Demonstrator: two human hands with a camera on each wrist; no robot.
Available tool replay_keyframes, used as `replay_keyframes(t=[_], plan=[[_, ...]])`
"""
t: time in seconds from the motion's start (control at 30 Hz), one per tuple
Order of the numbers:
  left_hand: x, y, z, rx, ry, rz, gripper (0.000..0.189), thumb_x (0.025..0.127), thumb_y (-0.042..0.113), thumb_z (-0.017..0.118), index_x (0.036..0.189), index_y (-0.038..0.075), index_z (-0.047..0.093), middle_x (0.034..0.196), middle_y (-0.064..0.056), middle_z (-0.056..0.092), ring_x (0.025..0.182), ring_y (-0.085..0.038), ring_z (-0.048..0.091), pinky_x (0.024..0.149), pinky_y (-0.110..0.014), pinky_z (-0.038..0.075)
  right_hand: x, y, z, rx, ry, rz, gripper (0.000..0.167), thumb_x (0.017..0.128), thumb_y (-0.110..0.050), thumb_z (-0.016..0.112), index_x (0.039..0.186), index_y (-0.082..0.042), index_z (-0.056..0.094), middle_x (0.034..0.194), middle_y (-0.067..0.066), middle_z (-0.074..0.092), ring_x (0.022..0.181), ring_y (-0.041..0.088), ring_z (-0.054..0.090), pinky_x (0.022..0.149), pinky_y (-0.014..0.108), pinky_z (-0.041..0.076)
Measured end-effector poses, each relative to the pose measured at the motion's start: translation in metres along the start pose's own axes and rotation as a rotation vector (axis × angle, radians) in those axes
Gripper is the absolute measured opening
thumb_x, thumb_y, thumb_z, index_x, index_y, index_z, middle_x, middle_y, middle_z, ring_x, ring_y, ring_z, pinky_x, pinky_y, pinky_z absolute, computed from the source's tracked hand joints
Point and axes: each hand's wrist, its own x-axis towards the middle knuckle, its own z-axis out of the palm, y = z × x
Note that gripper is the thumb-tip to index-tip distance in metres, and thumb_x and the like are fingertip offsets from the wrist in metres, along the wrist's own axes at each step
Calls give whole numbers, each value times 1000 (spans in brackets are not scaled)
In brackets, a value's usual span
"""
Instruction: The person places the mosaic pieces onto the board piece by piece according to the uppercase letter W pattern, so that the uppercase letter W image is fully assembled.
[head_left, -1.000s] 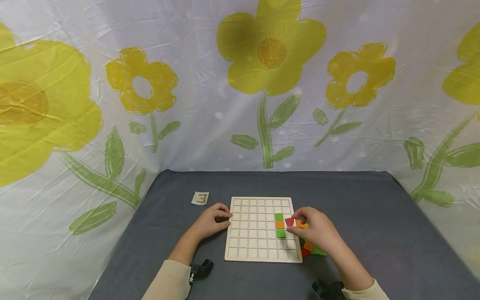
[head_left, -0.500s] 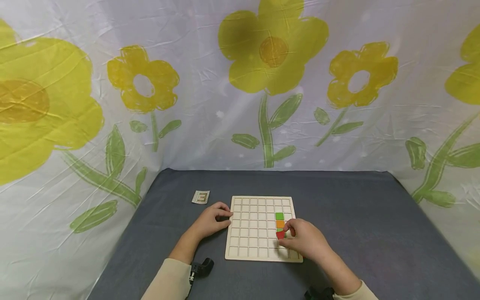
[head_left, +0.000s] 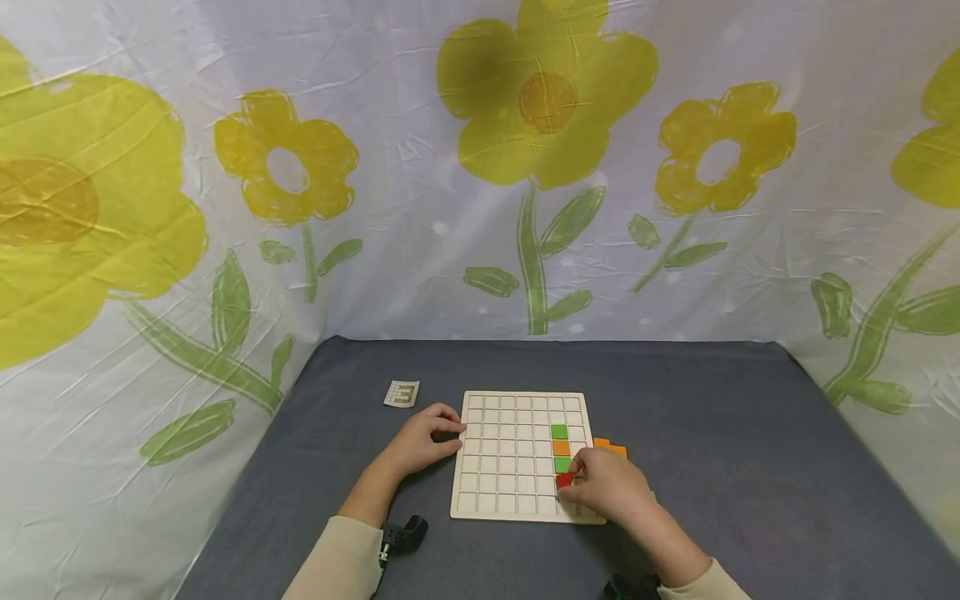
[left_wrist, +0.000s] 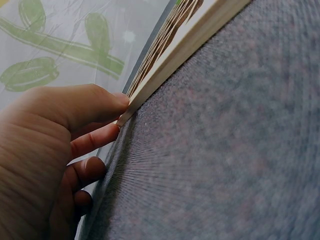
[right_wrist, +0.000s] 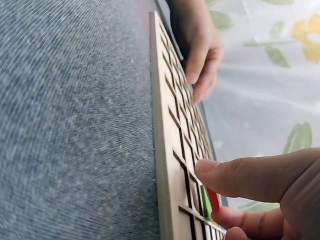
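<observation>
A wooden grid board [head_left: 495, 467] lies on the table in the head view. My left hand [head_left: 415, 442] rests against its left edge with thumb and fingertips touching the rim, as the left wrist view also shows. My right hand [head_left: 613, 483] pinches a small red square tile [head_left: 564, 481] between thumb and finger, over the cell just below a column of tiles. That column holds a green tile [head_left: 559, 432], an orange tile [head_left: 561, 448] and another green tile [head_left: 562, 465]. In the right wrist view the red tile [right_wrist: 214, 200] looks tilted above the grid; its far edge is hidden.
Orange tiles [head_left: 611, 447] lie beside the board's right edge, partly covered by my right hand. A small card [head_left: 402, 393] with a grid pattern sits at the board's upper left. The dark tablecloth [head_left: 720, 417] reaches back to a flowered curtain [head_left: 405, 250].
My right hand has carried the red tile from the board's right side leftward and toward me, down to the cell below the lower green tile. The left hand stays at the board's edge.
</observation>
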Motion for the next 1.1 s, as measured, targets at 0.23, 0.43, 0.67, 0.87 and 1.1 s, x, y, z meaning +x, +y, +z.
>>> replay_keyframes(t=[0.23,0.43,0.67,0.87,1.1], plan=[[0,2,-1,-7,-4,-6,25,92,13,79,117,9,79,115,5,60,92,-13,57,82,-35,50,1,1,0,-59,-9,22,33,71,-32,92,83,-16,66,74,-7,58,67,13,51,57,35,42],[0,1,-1,-8,-2,0,25,92,12,79,117,8,79,115,4,60,91,-13,56,81,-34,49,2,1,0,-94,-23,48,34,71,-32,93,85,-15,67,75,-6,58,67,14,52,56,35,42],[0,0,-1,0,-5,7,26,92,12,79,117,8,79,115,3,61,92,-13,56,82,-35,49,2,4,-1,-82,-2,56,27,73,-25,90,79,-18,64,73,-6,57,65,14,52,55,35,40],[1,0,-1,-1,-4,6,26,92,12,78,118,8,79,116,3,61,92,-13,56,82,-35,49,2,4,-1,-88,2,33,26,76,-23,87,73,-19,62,71,-7,56,62,14,50,53,34,38],[1,1,-1,-10,-4,-4,25,92,12,79,117,8,79,116,4,61,91,-13,56,81,-35,49,2,2,1,-101,-3,20,28,77,-24,89,69,-20,62,69,-7,55,61,14,49,53,33,37]])
